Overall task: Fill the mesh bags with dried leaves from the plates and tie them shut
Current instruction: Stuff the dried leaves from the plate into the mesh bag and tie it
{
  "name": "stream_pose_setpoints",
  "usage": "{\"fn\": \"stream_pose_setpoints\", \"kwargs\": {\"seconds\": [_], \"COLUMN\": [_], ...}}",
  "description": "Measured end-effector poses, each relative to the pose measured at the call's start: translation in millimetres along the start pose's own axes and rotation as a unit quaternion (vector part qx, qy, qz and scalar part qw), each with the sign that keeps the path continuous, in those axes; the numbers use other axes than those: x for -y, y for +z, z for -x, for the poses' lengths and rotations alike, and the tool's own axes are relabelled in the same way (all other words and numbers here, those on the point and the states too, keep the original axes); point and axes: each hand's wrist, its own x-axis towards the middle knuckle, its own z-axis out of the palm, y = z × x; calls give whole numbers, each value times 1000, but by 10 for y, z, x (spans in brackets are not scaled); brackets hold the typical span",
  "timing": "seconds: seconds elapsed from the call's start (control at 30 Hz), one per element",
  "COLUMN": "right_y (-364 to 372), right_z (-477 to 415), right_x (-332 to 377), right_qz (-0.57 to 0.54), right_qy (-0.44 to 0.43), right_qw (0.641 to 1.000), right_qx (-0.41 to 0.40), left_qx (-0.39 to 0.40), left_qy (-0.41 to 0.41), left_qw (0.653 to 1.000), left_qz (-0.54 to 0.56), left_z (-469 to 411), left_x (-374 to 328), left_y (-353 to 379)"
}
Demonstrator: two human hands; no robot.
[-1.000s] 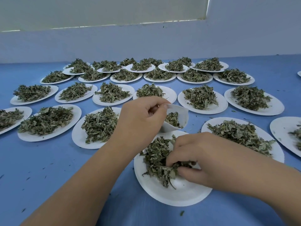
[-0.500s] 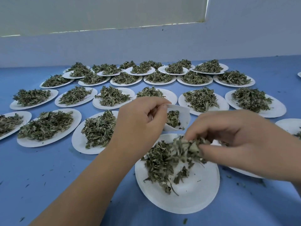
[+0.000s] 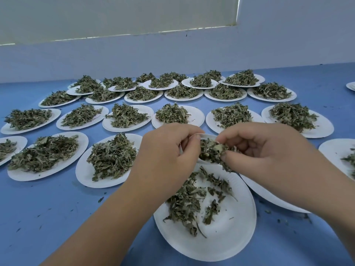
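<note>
left hand (image 3: 167, 156) pinches the mesh bag (image 3: 204, 135) open while right hand (image 3: 269, 156) grips a clump of dried leaves (image 3: 213, 152) at its mouth

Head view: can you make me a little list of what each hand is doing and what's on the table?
left hand: fingers hold the bag open above the near plate
right hand: pinches leaves at the bag's mouth
near plate: partly bare, with scattered leaves
other plates: many, in rows, each with a heap of leaves
table: blue, with leaf crumbs
bag tied: not yet
</note>
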Motion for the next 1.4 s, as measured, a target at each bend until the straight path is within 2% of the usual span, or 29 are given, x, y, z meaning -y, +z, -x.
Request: {"fn": "stream_pose_setpoints", "kwargs": {"seconds": [0.23, 0.43, 0.7, 0.9, 1.07, 1.23, 1.4], "right_y": [95, 168, 161, 244, 118, 61, 119], "right_z": [13, 2, 5, -52, -33, 7, -30], "right_x": [6, -17, -17, -77, -101, -122, -147], "right_qz": [166, 212, 172, 221, 171, 202, 172], "right_qy": [9, -17, -79, -58, -85, -139, -103], "right_qw": [986, 975, 978, 971, 978, 969, 979], "right_qx": [-5, -64, -89, -75, -79, -19, -25], "left_qx": [22, 35, 41, 53, 29, 5, 25], "left_qy": [2, -5, -34, -17, -72, -109, -60], "left_qw": [1000, 999, 998, 998, 996, 989, 996], "left_qz": [8, 5, 18, 11, 50, 97, 68], "left_z": [45, 43, 32, 50, 32, -2, 20], "left_x": [-38, -45, -31, -36, 26, 62, 33], "left_y": [67, 84, 54, 54, 46, -22, 3]}}
